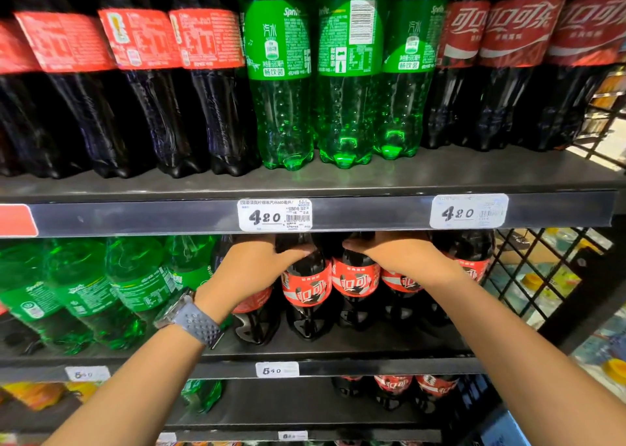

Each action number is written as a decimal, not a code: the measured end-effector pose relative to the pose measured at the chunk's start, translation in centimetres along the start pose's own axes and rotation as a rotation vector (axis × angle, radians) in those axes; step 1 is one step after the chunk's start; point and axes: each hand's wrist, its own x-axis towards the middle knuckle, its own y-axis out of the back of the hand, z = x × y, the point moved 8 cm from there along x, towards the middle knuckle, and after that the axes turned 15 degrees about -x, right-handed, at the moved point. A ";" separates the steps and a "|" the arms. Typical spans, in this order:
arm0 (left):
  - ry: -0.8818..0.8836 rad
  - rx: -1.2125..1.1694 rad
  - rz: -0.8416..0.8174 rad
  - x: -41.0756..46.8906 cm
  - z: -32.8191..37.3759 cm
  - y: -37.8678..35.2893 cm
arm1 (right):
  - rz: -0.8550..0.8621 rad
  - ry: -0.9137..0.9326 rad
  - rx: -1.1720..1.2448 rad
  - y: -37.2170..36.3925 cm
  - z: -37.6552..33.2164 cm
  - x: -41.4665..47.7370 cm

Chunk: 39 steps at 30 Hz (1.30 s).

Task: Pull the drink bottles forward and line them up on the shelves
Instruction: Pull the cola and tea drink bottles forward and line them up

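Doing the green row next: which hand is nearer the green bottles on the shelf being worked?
Left. The left hand grips a cola bottle just right of the green bottles; the right hand holds a second cola bottle farther right.

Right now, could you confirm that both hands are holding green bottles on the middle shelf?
Not quite: the head view shows the left hand and right hand holding dark cola bottles on the middle shelf; the green bottles stand to their left.
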 end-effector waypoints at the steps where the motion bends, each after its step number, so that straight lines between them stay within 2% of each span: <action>1: -0.086 -0.060 0.102 -0.7 0.1 1.0 | 0.079 -0.010 -0.079 0.3 0.2 -0.4; 3: -0.227 -0.067 0.249 -2.2 -0.4 2.9 | 0.253 -0.021 -0.251 0.9 0.0 -1.2; 5: -0.271 -0.013 0.352 -3.7 -1.5 4.2 | 0.427 -0.024 -0.328 1.6 -1.3 -2.2; 8: -0.245 0.048 0.473 -5.1 -3.3 5.9 | 0.852 0.229 -0.354 2.3 -5.3 -5.5; 10: -0.135 0.038 0.472 -5.0 -4.9 6.9 | 1.045 0.361 -0.382 1.7 -8.1 -7.9; 12: 0.022 0.014 0.405 -4.2 -6.4 7.0 | 0.975 0.398 -0.320 0.7 -10.1 -7.7; 13: 0.059 0.029 0.379 -3.8 -6.6 7.0 | 0.878 0.393 -0.264 0.3 -10.9 -7.0; 17: 0.098 0.016 0.175 -2.1 -6.6 5.8 | 0.530 0.453 -0.204 -2.0 -14.2 -4.5; 20: 0.144 0.045 -0.026 -1.3 -7.6 5.6 | 0.401 0.434 -0.149 -3.6 -15.2 -3.2; 23: 0.162 0.079 -0.053 -0.7 -8.2 6.2 | 0.333 0.332 -0.177 -4.4 -14.7 -1.9; 26: 0.170 0.046 0.020 -0.6 -7.4 6.1 | 0.291 0.345 -0.219 -4.8 -15.0 -1.7; 29: 0.049 0.084 0.086 -0.7 -6.0 5.8 | 0.245 0.340 -0.210 -5.0 -15.3 -1.6; 30: 0.034 0.067 0.053 -0.6 -5.9 5.7 | 0.224 0.321 -0.222 -4.9 -15.3 -1.5; 32: 0.117 0.007 -0.097 -0.1 -7.0 5.5 | 0.199 0.284 -0.253 -4.7 -15.1 -1.1; 35: 0.266 0.184 -0.347 -0.3 -8.6 5.5 | 0.158 0.238 -0.184 -4.4 -14.8 -0.7; 37: 0.240 0.279 -0.423 -0.3 -8.5 5.4 | 0.140 0.242 -0.068 -4.3 -15.3 -0.4; 39: 0.181 0.251 -0.405 -0.1 -7.9 5.3 | 0.134 0.266 -0.022 -4.3 -16.2 -0.1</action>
